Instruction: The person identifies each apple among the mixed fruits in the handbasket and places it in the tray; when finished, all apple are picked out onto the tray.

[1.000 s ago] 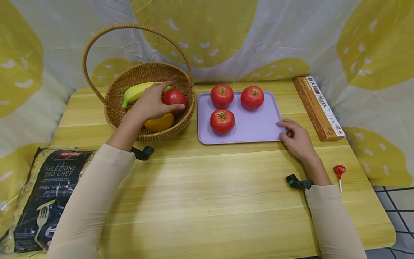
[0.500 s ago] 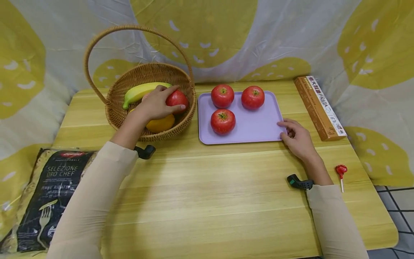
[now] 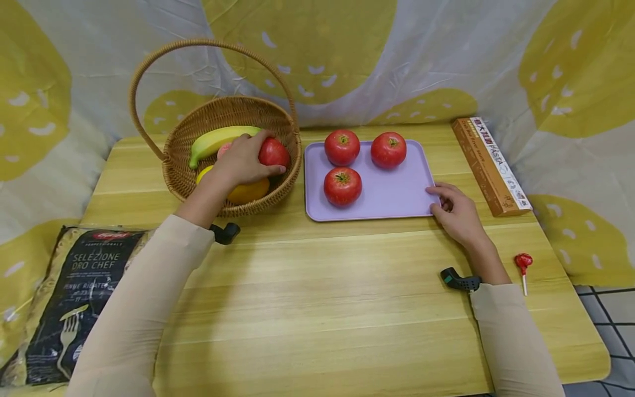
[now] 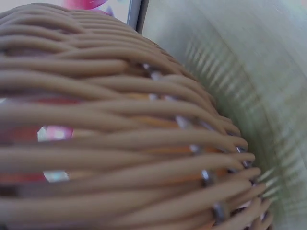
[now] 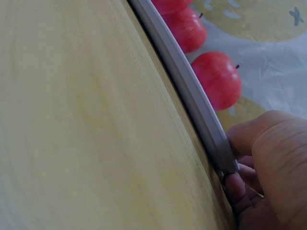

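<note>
In the head view a wicker basket [image 3: 181,173] stands at the left. My left hand [image 3: 243,161] reaches into it and grips a red apple [image 3: 274,152], with the thumb on its near side and fingers at its far side. A banana [image 3: 208,144] and an orange-yellow fruit [image 3: 250,191] lie beside the hand, and a pinkish fruit [image 3: 224,149] is partly hidden. The left wrist view shows mostly basket weave [image 4: 96,153]. My right hand [image 3: 456,212] pinches the right front corner of a lilac tray [image 3: 397,193] bearing a back-left apple [image 3: 342,147], a back-right apple [image 3: 388,150] and a front apple [image 3: 343,187].
A pasta box [image 3: 488,165] lies right of the tray. Near the table's right edge is a red lollipop [image 3: 523,264]. A black pasta bag [image 3: 84,286] lies at the left, partly behind the sleeve. The basket's tall handle [image 3: 213,43] arches above it; a patterned curtain [image 3: 436,55] hangs behind.
My left hand has shifted slightly right with its fingers around the apple, uncovering more of the pinkish fruit. The right hand and tray stay in place.
</note>
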A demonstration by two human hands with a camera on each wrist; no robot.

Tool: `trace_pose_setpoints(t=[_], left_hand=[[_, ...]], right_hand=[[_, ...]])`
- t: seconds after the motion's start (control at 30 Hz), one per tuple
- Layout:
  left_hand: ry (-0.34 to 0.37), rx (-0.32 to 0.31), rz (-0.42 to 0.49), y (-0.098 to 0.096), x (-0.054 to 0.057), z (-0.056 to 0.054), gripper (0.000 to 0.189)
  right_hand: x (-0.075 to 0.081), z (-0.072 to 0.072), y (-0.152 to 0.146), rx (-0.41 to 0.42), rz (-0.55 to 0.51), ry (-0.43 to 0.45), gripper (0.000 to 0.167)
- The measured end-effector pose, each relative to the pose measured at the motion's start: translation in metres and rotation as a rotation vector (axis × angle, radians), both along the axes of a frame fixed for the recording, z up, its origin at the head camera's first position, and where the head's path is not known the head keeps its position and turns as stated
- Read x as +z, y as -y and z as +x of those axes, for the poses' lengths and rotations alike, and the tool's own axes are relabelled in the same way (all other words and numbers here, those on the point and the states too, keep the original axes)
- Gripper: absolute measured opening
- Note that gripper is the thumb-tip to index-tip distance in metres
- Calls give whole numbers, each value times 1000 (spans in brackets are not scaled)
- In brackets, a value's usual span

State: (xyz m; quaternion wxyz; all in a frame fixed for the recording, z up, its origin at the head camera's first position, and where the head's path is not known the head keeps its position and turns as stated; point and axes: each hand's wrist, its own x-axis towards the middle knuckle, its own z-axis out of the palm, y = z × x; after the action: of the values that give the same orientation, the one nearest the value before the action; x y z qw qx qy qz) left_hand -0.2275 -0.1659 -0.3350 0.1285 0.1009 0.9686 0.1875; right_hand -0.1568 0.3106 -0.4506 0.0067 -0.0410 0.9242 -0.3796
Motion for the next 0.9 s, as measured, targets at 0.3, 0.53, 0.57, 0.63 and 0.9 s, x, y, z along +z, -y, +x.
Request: trace_pose_setpoints(t=[0.3,0.53,0.57,0.63,0.9], left_hand=[[-4,59,33,-3,5,4,86],[-55,94,130,2,11,8,80],[-68,103,145,3,12,9,79],[-93,126,163,4,15,11,78],[-168,201,244,9,20,22,78]], right_hand=[[-2,0,2,2,-5,-5,38],[-2,-1,3,-1,-5,-7,38],[-2,-1,3,-1,-3,-10,38],[-2,-1,3,-4,-5,-12,38],[-2,-1,1,-12,4,-12,38]])
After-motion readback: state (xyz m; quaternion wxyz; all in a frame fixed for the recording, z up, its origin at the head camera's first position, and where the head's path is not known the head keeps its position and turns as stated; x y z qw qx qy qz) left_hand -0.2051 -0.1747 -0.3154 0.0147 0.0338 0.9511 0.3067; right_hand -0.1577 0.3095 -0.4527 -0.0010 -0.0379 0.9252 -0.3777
